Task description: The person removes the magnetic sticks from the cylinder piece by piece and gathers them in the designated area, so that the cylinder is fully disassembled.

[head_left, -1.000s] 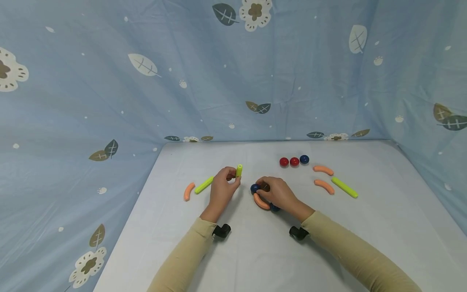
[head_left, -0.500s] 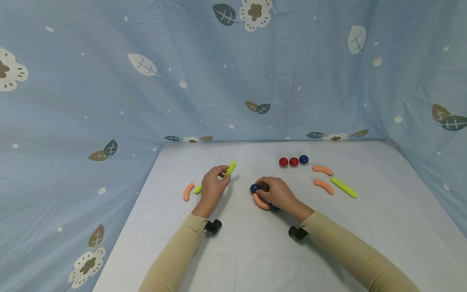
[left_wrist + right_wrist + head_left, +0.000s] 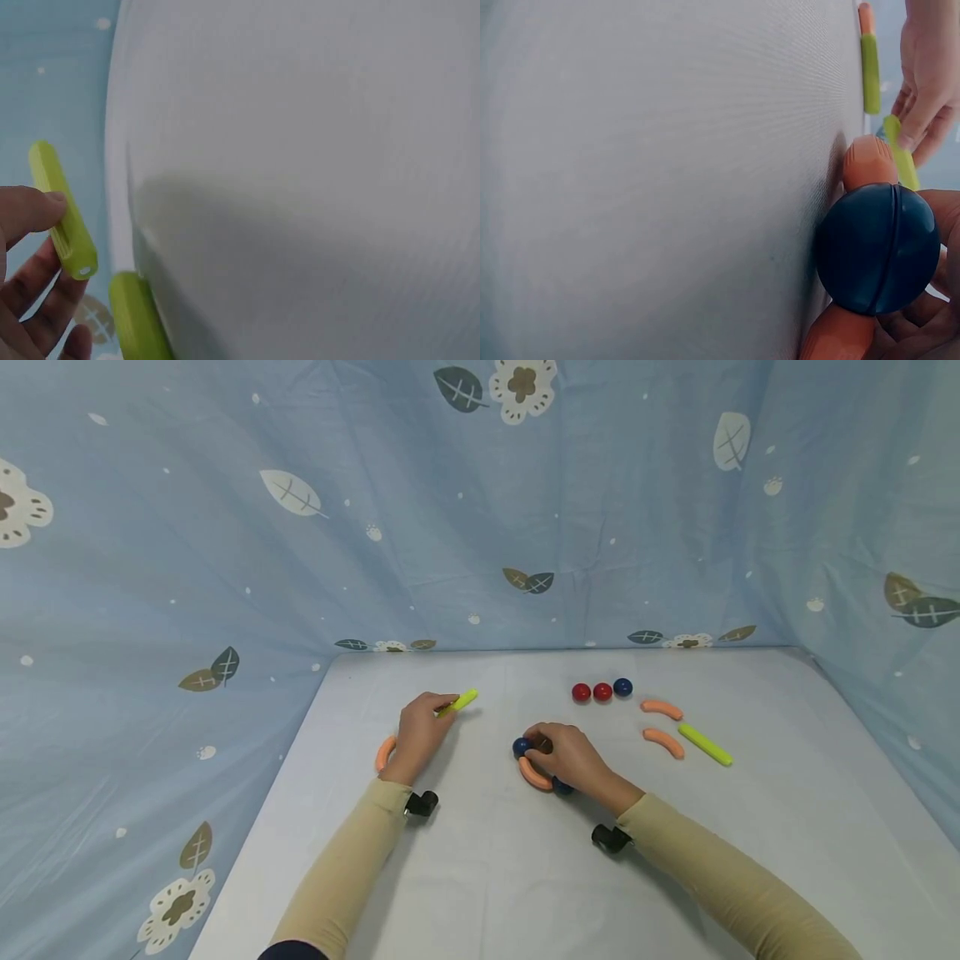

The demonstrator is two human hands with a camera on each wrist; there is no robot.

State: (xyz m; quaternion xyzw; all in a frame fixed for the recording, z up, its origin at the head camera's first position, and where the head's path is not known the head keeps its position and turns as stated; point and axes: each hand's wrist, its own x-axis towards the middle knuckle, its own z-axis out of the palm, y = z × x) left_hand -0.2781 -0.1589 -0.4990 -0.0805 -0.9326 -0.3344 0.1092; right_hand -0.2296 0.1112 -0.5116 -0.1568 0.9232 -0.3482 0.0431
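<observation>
My left hand [image 3: 422, 731] pinches a yellow-green rod [image 3: 462, 701] between thumb and fingers, above the left part of the table. A second yellow-green rod [image 3: 139, 319] lies below it in the left wrist view; the hand hides it from the head camera. At the table's middle my right hand [image 3: 576, 757] grips a joined piece with curled fingers. That piece has a blue ball [image 3: 522, 747] at its far end, a curved orange rod [image 3: 535, 774] and another blue ball [image 3: 562, 786]. Close up, one blue ball [image 3: 877, 247] has orange rods on two sides.
Two red balls [image 3: 592, 692] and a blue ball [image 3: 622, 687] stand in a row at the back. Two curved orange rods [image 3: 663, 743] and a yellow-green rod [image 3: 705, 744] lie right. Another orange rod [image 3: 385, 753] is partly behind the left hand. A patterned curtain [image 3: 480, 527] borders the table.
My left hand has moved left, away from the right hand, and the rod in it has tipped from upright to slanting rightward. The right hand and its joined piece have stayed in place.
</observation>
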